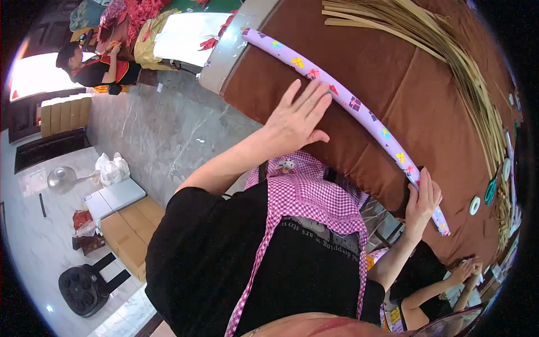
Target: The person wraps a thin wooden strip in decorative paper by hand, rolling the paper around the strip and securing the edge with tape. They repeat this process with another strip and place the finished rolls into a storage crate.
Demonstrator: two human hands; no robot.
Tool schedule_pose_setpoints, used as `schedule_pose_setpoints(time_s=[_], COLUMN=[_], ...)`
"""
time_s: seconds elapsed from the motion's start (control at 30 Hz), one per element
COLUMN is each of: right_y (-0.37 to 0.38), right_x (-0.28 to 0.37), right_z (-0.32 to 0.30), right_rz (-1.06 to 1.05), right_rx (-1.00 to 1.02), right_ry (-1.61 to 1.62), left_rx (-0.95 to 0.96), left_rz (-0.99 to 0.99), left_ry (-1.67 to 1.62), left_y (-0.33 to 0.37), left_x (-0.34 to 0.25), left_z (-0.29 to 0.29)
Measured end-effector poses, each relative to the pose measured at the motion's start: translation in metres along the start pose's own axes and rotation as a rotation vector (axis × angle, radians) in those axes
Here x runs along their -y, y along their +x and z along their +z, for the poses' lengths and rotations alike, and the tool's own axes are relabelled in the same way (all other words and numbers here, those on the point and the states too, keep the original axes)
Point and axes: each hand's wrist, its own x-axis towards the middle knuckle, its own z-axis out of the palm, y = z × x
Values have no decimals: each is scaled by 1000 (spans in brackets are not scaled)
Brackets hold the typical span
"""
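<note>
While I am standing here looking on, a long lilac tube point(365, 115) with small coloured gift and bow shapes is lying slantwise across the brown cloth point(314, 33) on the table, its upper left end reaching over the pale table edge point(224, 62). The person's left hand point(295, 115) is resting its fingertips on the tube's upper half, the fingers stretching out straight and the thumb standing apart. The right hand point(425, 199) is bending its fingers over the tube near the lower right end, and from here I am not managing to tell whether they are closing around it or only pressing. Beyond the tube a bundle of straw-coloured strips point(477, 84) is curving along the cloth, while a white ring point(475, 205) and a dark green looped object point(490, 191) are lying just beside each other, to the right of the right hand
</note>
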Motion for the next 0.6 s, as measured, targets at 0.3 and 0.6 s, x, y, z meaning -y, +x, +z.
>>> schedule_pose_setpoints(time_s=[0.3, 0.6], right_y=[4, 3], right_x=[1, -4], right_z=[1, 1], right_rz=[-25, -21], right_rx=[27, 46], right_ry=[3, -10], left_rx=[-58, -13], left_rz=[-175, -319], left_ry=[218, 265], left_y=[14, -8], left_x=[60, 106], left_z=[-6, -11])
